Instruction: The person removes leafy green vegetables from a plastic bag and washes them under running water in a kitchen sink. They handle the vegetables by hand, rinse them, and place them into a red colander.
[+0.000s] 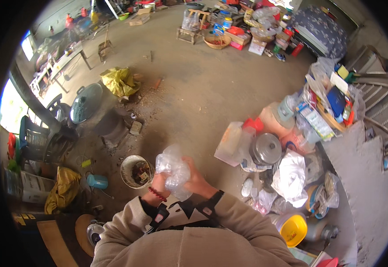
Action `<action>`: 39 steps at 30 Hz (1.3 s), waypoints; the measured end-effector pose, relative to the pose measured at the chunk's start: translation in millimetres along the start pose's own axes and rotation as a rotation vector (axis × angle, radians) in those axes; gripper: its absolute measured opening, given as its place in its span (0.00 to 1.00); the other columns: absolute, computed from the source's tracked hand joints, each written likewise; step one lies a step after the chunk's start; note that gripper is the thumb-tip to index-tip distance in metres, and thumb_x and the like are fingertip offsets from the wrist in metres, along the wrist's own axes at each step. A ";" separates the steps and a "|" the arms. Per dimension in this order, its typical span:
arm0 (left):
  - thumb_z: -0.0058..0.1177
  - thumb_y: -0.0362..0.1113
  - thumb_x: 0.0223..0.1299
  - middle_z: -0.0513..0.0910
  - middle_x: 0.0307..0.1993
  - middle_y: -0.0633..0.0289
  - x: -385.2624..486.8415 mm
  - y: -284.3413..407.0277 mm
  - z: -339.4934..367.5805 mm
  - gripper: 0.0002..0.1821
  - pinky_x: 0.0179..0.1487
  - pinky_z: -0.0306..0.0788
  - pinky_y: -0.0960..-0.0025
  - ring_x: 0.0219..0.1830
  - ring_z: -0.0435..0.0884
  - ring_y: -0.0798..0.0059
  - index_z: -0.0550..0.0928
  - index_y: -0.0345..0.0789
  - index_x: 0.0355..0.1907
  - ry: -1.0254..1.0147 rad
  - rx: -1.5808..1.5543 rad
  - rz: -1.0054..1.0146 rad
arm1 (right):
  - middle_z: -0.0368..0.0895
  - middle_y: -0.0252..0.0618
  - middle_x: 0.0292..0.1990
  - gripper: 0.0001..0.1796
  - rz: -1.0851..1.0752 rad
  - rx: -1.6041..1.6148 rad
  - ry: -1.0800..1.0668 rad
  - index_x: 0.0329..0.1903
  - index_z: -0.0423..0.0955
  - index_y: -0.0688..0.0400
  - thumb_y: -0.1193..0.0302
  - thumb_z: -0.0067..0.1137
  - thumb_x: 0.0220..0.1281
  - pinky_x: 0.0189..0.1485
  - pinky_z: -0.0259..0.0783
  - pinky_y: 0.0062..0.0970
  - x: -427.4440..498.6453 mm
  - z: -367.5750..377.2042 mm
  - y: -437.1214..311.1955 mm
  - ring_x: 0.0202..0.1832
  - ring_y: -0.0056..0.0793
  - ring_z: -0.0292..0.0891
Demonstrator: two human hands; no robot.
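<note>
Between my two hands is a bundle of clear plastic [174,168], crumpled and shiny; whether it is a bag or thin bottles I cannot tell. My left hand [160,185], with a red bead bracelet at the wrist, grips its lower left side. My right hand [195,178] is closed around its right side, fingers partly hidden behind the plastic. Just left of my hands a white bucket [125,172] stands on the floor with dark refuse inside.
A stove with a lidded wok [87,103] stands ahead left, near a yellow woven sack [120,81]. At right are a lidded metal pot [265,149], a white plastic bag [290,177] and a yellow basin [293,230]. Concrete floor [194,86] stretches ahead.
</note>
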State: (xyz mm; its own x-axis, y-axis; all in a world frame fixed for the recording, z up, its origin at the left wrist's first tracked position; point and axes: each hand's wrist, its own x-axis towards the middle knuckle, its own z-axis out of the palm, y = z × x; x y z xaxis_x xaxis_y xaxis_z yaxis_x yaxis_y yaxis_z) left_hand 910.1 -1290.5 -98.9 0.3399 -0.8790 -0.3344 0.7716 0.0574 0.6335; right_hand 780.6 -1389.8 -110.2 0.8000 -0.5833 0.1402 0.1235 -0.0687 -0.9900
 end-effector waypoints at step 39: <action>0.49 0.38 0.66 0.76 0.47 0.61 132.6 -30.3 70.3 0.18 0.40 0.75 0.63 0.44 0.79 0.66 0.67 0.42 0.57 0.212 0.494 -0.358 | 0.77 0.28 0.32 0.16 0.016 -1.117 0.791 0.53 0.70 0.54 0.69 0.55 0.62 0.44 0.74 0.33 -78.3 -546.4 171.4 0.31 0.24 0.72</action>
State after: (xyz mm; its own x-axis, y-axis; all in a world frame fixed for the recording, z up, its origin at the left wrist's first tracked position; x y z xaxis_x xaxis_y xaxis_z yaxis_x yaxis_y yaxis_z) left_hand 894.0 -1442.1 -113.3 0.2456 -0.6876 -0.6833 0.5356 -0.4913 0.6869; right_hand 418.4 -1798.1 -300.2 0.2047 -0.8665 0.4552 -0.7192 -0.4486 -0.5305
